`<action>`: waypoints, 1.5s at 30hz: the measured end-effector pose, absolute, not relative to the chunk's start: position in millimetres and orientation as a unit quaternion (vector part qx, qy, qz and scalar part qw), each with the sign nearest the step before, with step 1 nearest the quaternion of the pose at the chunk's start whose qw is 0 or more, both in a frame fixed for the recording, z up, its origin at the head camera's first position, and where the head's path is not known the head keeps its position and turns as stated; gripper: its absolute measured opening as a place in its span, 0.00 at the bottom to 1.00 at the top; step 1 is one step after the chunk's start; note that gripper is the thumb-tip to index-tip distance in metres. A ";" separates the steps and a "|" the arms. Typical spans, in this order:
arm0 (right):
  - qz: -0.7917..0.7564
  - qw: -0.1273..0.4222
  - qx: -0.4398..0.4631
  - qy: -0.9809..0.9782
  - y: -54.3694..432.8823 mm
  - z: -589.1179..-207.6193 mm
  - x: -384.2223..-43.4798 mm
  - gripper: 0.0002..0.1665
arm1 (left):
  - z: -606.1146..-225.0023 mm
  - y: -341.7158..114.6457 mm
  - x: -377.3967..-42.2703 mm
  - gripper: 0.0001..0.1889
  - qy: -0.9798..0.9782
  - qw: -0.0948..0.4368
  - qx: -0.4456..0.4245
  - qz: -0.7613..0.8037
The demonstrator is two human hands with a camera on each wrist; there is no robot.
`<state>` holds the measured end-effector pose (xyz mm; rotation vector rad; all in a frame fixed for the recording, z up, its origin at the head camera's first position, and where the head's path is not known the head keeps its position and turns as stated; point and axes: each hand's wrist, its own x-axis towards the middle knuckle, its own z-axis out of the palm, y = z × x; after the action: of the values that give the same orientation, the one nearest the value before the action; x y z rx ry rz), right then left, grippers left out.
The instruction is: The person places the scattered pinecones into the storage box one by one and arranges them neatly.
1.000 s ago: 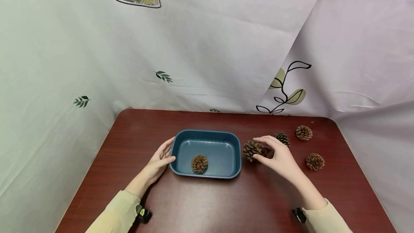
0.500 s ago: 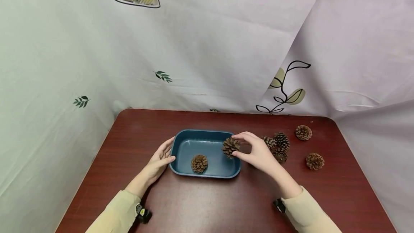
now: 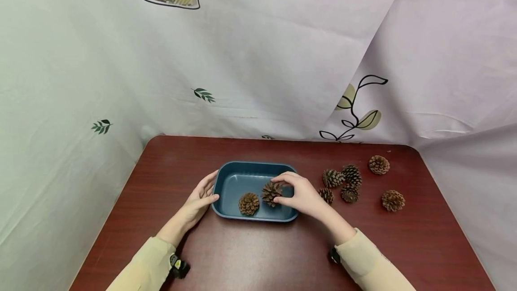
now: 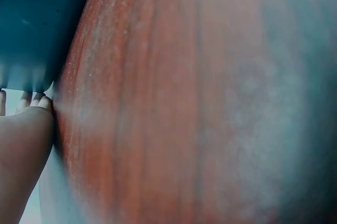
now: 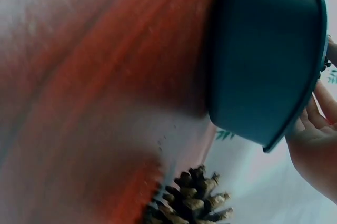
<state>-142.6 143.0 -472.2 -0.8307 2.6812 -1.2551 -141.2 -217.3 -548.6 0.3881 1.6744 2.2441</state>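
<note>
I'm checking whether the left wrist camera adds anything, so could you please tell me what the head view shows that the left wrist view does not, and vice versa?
Only the head view: the right hand, the cone it pinches, another cone in the dish, six loose cones and leaf prints. Only the left wrist view: a broad, close look at the dish's outer wall. Both: the dish, the left hand touching it, and the table.
</note>
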 end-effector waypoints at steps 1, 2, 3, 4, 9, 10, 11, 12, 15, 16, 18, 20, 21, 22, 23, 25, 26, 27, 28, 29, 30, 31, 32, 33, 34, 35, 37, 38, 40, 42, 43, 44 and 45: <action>-0.401 0.035 -0.274 0.873 141.7 -473.9 -142.5 0.28 | -548.1 -217.2 -141.3 0.42 0.586 0.157 0.135 0.783; -0.392 0.034 -0.279 0.876 140.3 -475.3 -142.3 0.28 | -547.5 -217.1 -141.3 0.42 0.587 0.157 0.135 0.783; -0.380 0.032 -0.282 0.880 139.2 -476.6 -142.0 0.29 | -546.9 -216.9 -141.4 0.42 0.588 0.156 0.134 0.782; -0.368 0.030 -0.285 0.885 138.2 -477.8 -141.8 0.29 | -546.4 -216.9 -141.4 0.42 0.588 0.156 0.133 0.782; -0.314 0.020 -0.295 0.902 133.9 -480.3 -140.5 0.29 | -545.3 -217.1 -141.6 0.42 0.594 0.155 0.130 0.779; -0.307 0.021 -0.297 0.904 133.2 -480.2 -140.1 0.29 | -545.4 -217.3 -141.6 0.42 0.595 0.155 0.129 0.778; -0.301 0.023 -0.300 0.905 132.7 -479.9 -139.6 0.29 | -545.4 -217.3 -141.5 0.42 0.596 0.155 0.128 0.778; -0.296 0.025 -0.302 0.906 132.3 -479.6 -139.2 0.29 | -545.5 -217.3 -141.4 0.42 0.596 0.155 0.128 0.777; -0.280 0.030 -0.310 0.908 131.5 -479.1 -138.3 0.28 | -545.7 -217.2 -141.1 0.42 0.597 0.156 0.126 0.777; -0.276 0.031 -0.312 0.909 131.3 -479.1 -138.2 0.28 | -545.8 -217.1 -141.0 0.42 0.596 0.156 0.125 0.777; -0.269 0.030 -0.317 0.909 131.2 -479.8 -138.3 0.28 | -546.0 -216.9 -140.7 0.42 0.595 0.156 0.124 0.778; -0.262 0.027 -0.322 0.909 131.3 -480.4 -138.5 0.29 | -546.1 -216.9 -140.5 0.42 0.594 0.156 0.124 0.779; -0.258 0.026 -0.326 0.909 131.3 -480.7 -138.4 0.29 | -546.1 -216.9 -140.5 0.42 0.594 0.156 0.124 0.779; -0.252 0.023 -0.329 0.910 131.3 -481.0 -138.3 0.29 | -546.1 -216.9 -140.4 0.42 0.594 0.157 0.124 0.779; -0.247 0.022 -0.332 0.910 131.3 -481.2 -138.1 0.29 | -546.1 -216.9 -140.3 0.42 0.594 0.157 0.125 0.779; -0.233 0.019 -0.339 0.911 131.4 -481.6 -137.4 0.29 | -545.9 -216.9 -140.2 0.42 0.594 0.157 0.126 0.779; -0.227 0.017 -0.342 0.912 131.3 -482.1 -137.0 0.29 | -545.9 -217.0 -140.3 0.42 0.594 0.157 0.127 0.779; -0.221 0.015 -0.345 0.912 131.2 -482.5 -136.8 0.29 | -545.9 -216.9 -140.3 0.42 0.594 0.157 0.128 0.779; -0.216 0.014 -0.347 0.913 131.3 -482.6 -136.6 0.29 | -545.9 -216.9 -140.4 0.42 0.593 0.157 0.128 0.779; -0.212 0.013 -0.348 0.913 131.2 -483.0 -136.5 0.29 | -545.9 -216.9 -140.4 0.42 0.593 0.157 0.129 0.779; -0.209 0.013 -0.348 0.914 131.2 -483.2 -136.5 0.29 | -546.0 -216.8 -140.6 0.42 0.592 0.157 0.130 0.780; -0.206 0.011 -0.349 0.914 131.3 -483.2 -136.4 0.29 | -546.1 -216.8 -140.7 0.42 0.591 0.156 0.130 0.781; -0.205 0.010 -0.350 0.914 131.2 -483.2 -136.2 0.29 | -546.1 -216.7 -140.8 0.42 0.590 0.155 0.131 0.781; -0.204 0.012 -0.349 0.914 131.2 -483.0 -136.2 0.29 | -546.2 -216.6 -140.8 0.42 0.590 0.155 0.131 0.782; -0.204 0.013 -0.348 0.915 131.2 -482.6 -135.9 0.29 | -546.3 -216.7 -140.8 0.42 0.589 0.155 0.131 0.782; -0.204 0.014 -0.348 0.915 131.2 -482.5 -135.8 0.29 | -546.3 -216.6 -140.8 0.42 0.589 0.154 0.131 0.782; -0.206 0.016 -0.347 0.915 131.2 -482.1 -135.4 0.29 | -546.3 -216.7 -140.6 0.42 0.590 0.154 0.131 0.782; -0.207 0.019 -0.346 0.915 131.2 -482.0 -135.3 0.29 | -546.3 -216.8 -140.5 0.42 0.590 0.154 0.131 0.782; -0.209 0.022 -0.346 0.915 131.2 -482.0 -135.1 0.29 | -546.2 -216.8 -140.2 0.42 0.591 0.155 0.130 0.781; -0.211 0.024 -0.346 0.914 131.4 -482.6 -134.9 0.28 | -546.0 -216.7 -140.1 0.42 0.591 0.156 0.130 0.780; -0.212 0.026 -0.346 0.914 131.5 -482.6 -134.8 0.28 | -545.9 -216.7 -140.1 0.42 0.591 0.157 0.130 0.780; -0.213 0.029 -0.346 0.913 131.8 -482.6 -134.8 0.28 | -545.9 -216.6 -140.0 0.42 0.592 0.157 0.129 0.780; -0.213 0.028 -0.347 0.913 131.8 -482.7 -134.9 0.28 | -545.9 -216.6 -140.0 0.42 0.591 0.158 0.129 0.780</action>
<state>-134.9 131.8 -482.7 -1.0703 2.8177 -0.6560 -140.0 -216.6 -545.9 0.3692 1.6919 2.2315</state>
